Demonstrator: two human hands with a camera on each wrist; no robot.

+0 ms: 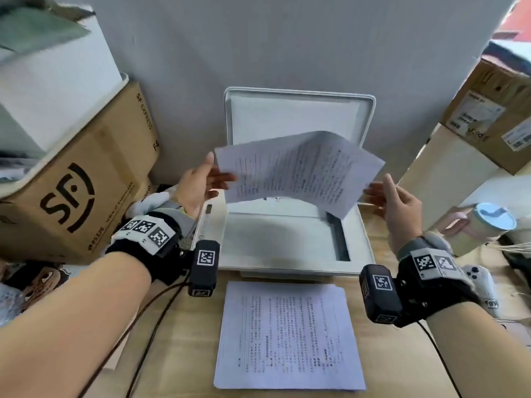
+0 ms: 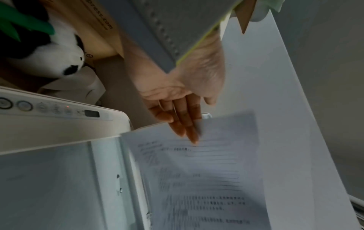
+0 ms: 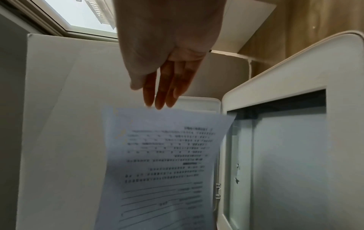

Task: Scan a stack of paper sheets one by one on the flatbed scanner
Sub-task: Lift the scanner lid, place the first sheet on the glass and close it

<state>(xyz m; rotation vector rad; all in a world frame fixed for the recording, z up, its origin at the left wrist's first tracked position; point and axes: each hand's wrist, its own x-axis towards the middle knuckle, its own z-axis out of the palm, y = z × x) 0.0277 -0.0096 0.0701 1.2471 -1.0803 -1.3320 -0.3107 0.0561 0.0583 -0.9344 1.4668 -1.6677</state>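
**One sheet held in the air over the open scanner**

The scanner (image 1: 290,242) sits on the counter (image 1: 402,354) against the wall, its lid (image 1: 298,116) raised upright and its glass (image 1: 275,237) bare; it is white with a row of buttons along its left side. A printed sheet (image 1: 296,173) hangs above the glass, tilted and slightly curled, its printed side toward the person, lines of dark text and ruled lines across it; it touches neither the glass nor the lid. Nearer the person, a stack of paper (image 1: 287,337) lies flat on the counter just in front of the scanner, text side up, edges roughly squared.

The left hand (image 1: 198,185) holds the sheet's left edge, fingers nearly straight beneath the paper and thumb up near the corner; in the left wrist view the fingers (image 2: 183,121) lie against the page. The right hand (image 1: 399,205) is at the sheet's right edge, fingers extended and loose; the right wrist view shows the fingertips (image 3: 161,99) at the paper's edge, and whether they pinch it I cannot tell.

The counter is pale wood; a cardboard box (image 1: 74,191) stands left of the scanner, a plush panda (image 2: 59,62) beside it; a cup (image 1: 485,222) with a blue lid stands right; the wall (image 1: 287,47) behind is plain grey.
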